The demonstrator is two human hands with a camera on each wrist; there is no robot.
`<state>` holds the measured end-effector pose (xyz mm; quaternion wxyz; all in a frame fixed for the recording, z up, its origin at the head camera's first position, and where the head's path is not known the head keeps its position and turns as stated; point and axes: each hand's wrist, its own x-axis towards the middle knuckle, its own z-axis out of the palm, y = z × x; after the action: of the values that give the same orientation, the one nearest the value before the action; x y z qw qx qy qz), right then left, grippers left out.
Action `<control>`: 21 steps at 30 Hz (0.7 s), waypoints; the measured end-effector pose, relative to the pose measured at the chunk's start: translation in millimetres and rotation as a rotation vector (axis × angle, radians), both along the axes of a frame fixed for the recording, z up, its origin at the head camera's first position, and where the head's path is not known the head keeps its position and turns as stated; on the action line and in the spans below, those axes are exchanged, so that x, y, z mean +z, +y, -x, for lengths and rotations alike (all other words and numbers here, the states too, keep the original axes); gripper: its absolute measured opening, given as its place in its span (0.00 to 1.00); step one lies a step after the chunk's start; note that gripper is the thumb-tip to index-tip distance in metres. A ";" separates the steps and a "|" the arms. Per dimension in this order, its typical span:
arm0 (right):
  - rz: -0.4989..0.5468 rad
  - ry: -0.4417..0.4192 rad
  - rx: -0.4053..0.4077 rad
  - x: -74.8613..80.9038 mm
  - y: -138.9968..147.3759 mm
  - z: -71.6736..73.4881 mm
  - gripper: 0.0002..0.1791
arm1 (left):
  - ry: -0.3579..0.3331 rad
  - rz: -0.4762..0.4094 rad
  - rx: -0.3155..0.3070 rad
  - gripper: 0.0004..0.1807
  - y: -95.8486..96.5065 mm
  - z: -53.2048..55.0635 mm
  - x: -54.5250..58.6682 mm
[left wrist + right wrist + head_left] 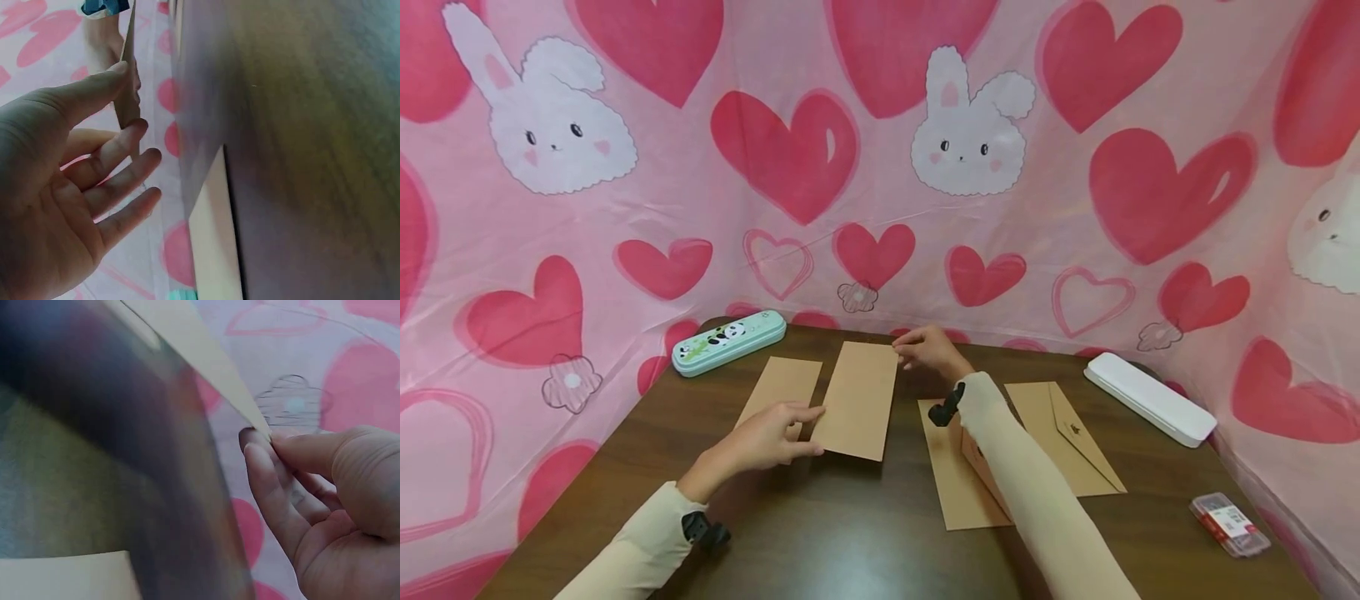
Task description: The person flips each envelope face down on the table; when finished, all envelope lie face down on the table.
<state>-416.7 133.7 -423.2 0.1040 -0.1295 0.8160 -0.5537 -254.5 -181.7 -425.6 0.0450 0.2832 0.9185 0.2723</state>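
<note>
A plain brown kraft envelope [857,396] is held up over the table, its face toward the head camera. My left hand [771,437] pinches its lower left edge between thumb and forefinger; the other fingers spread loosely in the left wrist view. At the upper right corner my right hand [928,350] pinches it, thumb against fingertips, as the right wrist view shows close up. Behind the left hand lies another kraft envelope [786,379], partly covered by the fingers. Under the right forearm is a kraft envelope [947,483], partly hidden by the sleeve.
Right of the forearm lies a kraft envelope with a flap [1078,442] and a small dark emblem. A mint panda pencil case [730,342] sits at the back left, a white case [1150,400] at the right, and a small clear box [1230,525] near the right edge.
</note>
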 end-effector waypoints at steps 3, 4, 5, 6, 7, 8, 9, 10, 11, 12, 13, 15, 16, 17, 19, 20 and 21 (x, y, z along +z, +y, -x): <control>-0.148 0.061 0.011 -6.4 -9.1 -5.1 0.12 | 0.021 0.059 -0.026 0.29 1.3 4.0 -4.3; -0.215 0.095 0.019 -8.7 -12.7 -7.0 0.11 | 0.033 0.080 -0.040 0.25 2.3 5.5 -5.9; -0.286 0.131 0.025 -11.0 -16.6 -9.0 0.11 | 0.033 0.091 -0.052 0.20 3.4 6.7 -7.0; -0.354 0.163 0.028 -13.0 -20.5 -11.2 0.10 | 0.036 0.100 -0.064 0.15 4.8 7.8 -8.0; -0.423 0.199 0.030 -15.6 -24.0 -12.7 0.10 | 0.043 0.107 -0.072 0.13 6.0 8.6 -8.5; -0.485 0.230 0.033 -18.1 -27.6 -14.0 0.10 | 0.048 0.117 -0.075 0.14 7.1 9.2 -8.8; -0.529 0.244 0.031 -19.7 -31.0 -15.7 0.10 | 0.054 0.126 -0.073 0.16 7.8 9.7 -9.2; -0.569 0.261 0.032 -21.4 -34.3 -16.9 0.10 | 0.059 0.135 -0.072 0.18 8.4 9.9 -9.4; -0.601 0.274 0.033 -22.8 -37.1 -17.9 0.10 | 0.067 0.143 -0.070 0.18 8.6 9.7 -9.2; -0.630 0.290 0.039 -23.9 -39.5 -18.7 0.10 | 0.080 0.155 -0.066 0.18 8.4 9.6 -9.1; -0.661 0.309 0.046 -24.4 -41.8 -19.0 0.10 | 0.088 0.168 -0.059 0.18 7.9 9.2 -8.8; -0.709 0.334 0.062 -21.9 -43.0 -20.3 0.10 | 0.104 0.187 -0.034 0.18 8.3 8.8 -7.4; -0.725 0.346 0.073 -19.4 -41.6 -20.6 0.11 | 0.110 0.195 -0.024 0.18 9.2 8.9 -6.2; -0.732 0.352 0.084 -16.2 -39.1 -21.2 0.11 | 0.111 0.196 -0.013 0.18 10.2 9.1 -5.0; -0.733 0.341 0.109 -6.9 -29.0 -23.9 0.14 | 0.098 0.172 0.014 0.14 14.2 8.6 -2.0; -0.726 0.322 0.119 -1.6 -21.2 -26.1 0.16 | 0.104 0.154 0.015 0.15 18.0 8.6 -1.0; -0.723 0.296 0.125 4.8 -12.0 -29.4 0.17 | 0.108 0.134 0.012 0.18 23.6 8.1 -0.3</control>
<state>-387.3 121.7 -418.4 0.0575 -0.2123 0.9551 -0.1985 -262.6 -158.1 -426.0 0.0127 0.2885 0.9374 0.1947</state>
